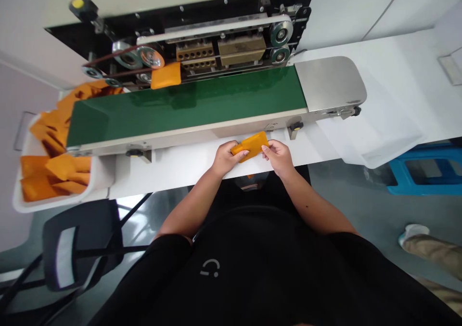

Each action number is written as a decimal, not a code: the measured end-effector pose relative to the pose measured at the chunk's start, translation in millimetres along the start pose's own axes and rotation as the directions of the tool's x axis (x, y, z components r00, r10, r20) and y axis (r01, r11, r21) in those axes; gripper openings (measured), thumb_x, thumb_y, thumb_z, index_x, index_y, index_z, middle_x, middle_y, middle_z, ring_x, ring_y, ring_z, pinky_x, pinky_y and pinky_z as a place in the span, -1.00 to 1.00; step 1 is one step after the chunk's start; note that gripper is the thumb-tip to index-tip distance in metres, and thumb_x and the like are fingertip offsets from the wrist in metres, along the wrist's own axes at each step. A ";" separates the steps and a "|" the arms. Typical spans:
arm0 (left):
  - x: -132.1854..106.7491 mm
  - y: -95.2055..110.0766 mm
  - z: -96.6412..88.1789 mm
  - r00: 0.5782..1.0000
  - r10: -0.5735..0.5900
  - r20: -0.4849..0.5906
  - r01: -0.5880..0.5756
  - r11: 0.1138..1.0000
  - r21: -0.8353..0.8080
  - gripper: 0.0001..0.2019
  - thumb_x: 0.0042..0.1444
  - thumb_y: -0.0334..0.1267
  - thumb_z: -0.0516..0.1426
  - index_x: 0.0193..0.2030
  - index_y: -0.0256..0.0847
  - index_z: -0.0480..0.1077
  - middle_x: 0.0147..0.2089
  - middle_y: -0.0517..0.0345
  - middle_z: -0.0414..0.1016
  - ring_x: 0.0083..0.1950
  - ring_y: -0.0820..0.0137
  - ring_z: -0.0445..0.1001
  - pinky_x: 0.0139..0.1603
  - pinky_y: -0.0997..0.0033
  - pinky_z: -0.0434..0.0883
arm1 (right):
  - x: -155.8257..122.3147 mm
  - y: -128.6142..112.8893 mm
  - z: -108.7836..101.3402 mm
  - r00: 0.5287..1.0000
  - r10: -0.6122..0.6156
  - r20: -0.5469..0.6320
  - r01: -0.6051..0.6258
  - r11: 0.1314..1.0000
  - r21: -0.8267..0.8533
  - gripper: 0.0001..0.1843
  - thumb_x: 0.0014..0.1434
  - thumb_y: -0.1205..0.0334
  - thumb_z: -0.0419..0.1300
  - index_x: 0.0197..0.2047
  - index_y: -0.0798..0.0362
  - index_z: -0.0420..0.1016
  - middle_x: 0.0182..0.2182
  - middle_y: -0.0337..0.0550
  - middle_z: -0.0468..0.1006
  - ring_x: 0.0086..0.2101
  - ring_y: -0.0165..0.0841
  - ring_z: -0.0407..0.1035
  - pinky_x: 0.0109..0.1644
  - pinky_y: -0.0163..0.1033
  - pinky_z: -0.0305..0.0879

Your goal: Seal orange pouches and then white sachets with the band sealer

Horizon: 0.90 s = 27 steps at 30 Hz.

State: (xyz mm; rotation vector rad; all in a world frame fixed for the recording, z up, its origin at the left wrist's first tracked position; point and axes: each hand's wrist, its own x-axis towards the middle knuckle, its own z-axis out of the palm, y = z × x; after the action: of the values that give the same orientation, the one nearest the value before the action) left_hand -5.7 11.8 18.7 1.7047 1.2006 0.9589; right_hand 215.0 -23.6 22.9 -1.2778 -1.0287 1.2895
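Note:
My left hand [226, 158] and my right hand [277, 158] pinch opposite ends of an orange flat pouch [250, 146] just above the white table edge. The pouch is held in front of a green conveyor belt [187, 105], close to its near rail. A second orange pouch [166, 75] stands at the belt's far edge, against the metal sealing unit [220, 46] with its pulleys and heater blocks. Neither hand touches the belt.
A white bin [46, 204] heaped with orange pouches sits at the left end of the conveyor. Below the table are a black chair [79, 244] and a blue stool [426, 172]. A person's leg and white shoe [429, 249] show at the right.

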 end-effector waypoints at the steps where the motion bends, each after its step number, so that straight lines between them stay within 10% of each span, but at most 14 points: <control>1: -0.1 0.8 -0.1 1.000 -0.001 -0.001 0.001 1.000 0.000 -0.46 0.11 0.19 0.33 -0.50 -0.17 0.21 -0.52 0.30 0.19 -0.48 0.48 0.15 -0.45 0.44 0.11 | 0.0 0.1 0.1 1.000 -0.003 0.002 0.003 1.000 0.000 -0.62 0.19 -0.09 0.37 -0.31 0.09 0.52 -0.52 -0.23 0.49 -0.51 -0.48 0.33 -0.41 -0.35 0.26; 12: -0.9 7.8 -1.8 0.994 0.073 0.076 -0.080 0.992 0.095 -0.52 0.22 0.10 0.26 -0.48 -0.18 0.20 -0.50 0.30 0.18 -0.47 0.50 0.16 -0.44 0.45 0.12 | 2.8 9.3 -3.1 1.000 -0.018 0.013 0.017 0.998 0.058 -0.59 0.21 -0.13 0.38 -0.27 0.08 0.52 -0.51 -0.24 0.45 -0.48 -0.47 0.32 -0.38 -0.35 0.25; 19: -0.6 12.1 -1.9 0.947 0.221 0.232 -0.256 0.957 0.134 -0.60 0.28 0.01 0.24 -0.44 -0.21 0.31 -0.47 0.29 0.29 -0.46 0.52 0.19 -0.39 0.46 0.16 | 5.9 14.6 -12.5 0.942 -0.288 0.173 0.282 0.957 0.059 -0.75 0.20 0.03 0.43 -0.21 0.03 0.62 -0.20 -0.11 0.48 -0.19 -0.35 0.44 -0.11 -0.22 0.45; 27: -0.9 13.7 -1.5 0.956 0.206 0.209 -0.235 0.964 0.122 -0.62 0.28 0.04 0.24 -0.40 -0.21 0.38 -0.47 0.26 0.36 -0.45 0.50 0.27 -0.39 0.46 0.21 | 6.9 19.5 -12.8 0.932 -0.236 0.275 0.250 0.968 -0.018 -0.70 0.28 -0.05 0.36 -0.12 0.01 0.59 -0.12 -0.10 0.50 -0.11 -0.30 0.47 0.00 -0.17 0.48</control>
State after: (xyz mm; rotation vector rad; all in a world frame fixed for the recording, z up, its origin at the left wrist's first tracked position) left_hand -2.8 8.4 31.8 2.0324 0.9858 0.8274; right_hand 226.5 -20.4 1.7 -0.9908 -1.3777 1.2722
